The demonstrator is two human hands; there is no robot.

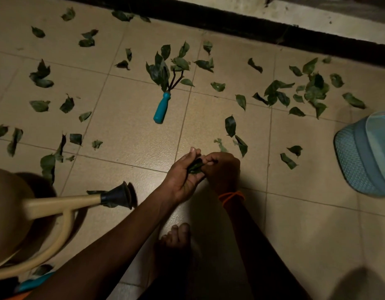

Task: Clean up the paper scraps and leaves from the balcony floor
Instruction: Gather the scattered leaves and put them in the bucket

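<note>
Two hands meet low over the floor (126,135), and that is where your work is. Your left hand (182,169) lies palm up with a small bunch of leaves (195,166) in it, the fingers loosely bent around them. Your right hand (221,167) has its fingers curled at the bunch, pinching or pressing a leaf in; which one is hard to tell in the dim light.

Tuck the leaf deep into the palm, then close the left fingers so nothing slips out. Use the right hand for picking and the left for keeping.

Start with what is close. A few loose leaves (230,126) lie just past your fingers. Many more are spread far across the tiles, with a thick patch (312,92) off to the right. No paper scraps show from here.

The little rake (163,100) with the blue handle lies farther out, with leaves on its prongs. It could pull far leaves toward you. When your palm is full, the blue basket (364,156) at the right looks like a good place to drop them.
</note>
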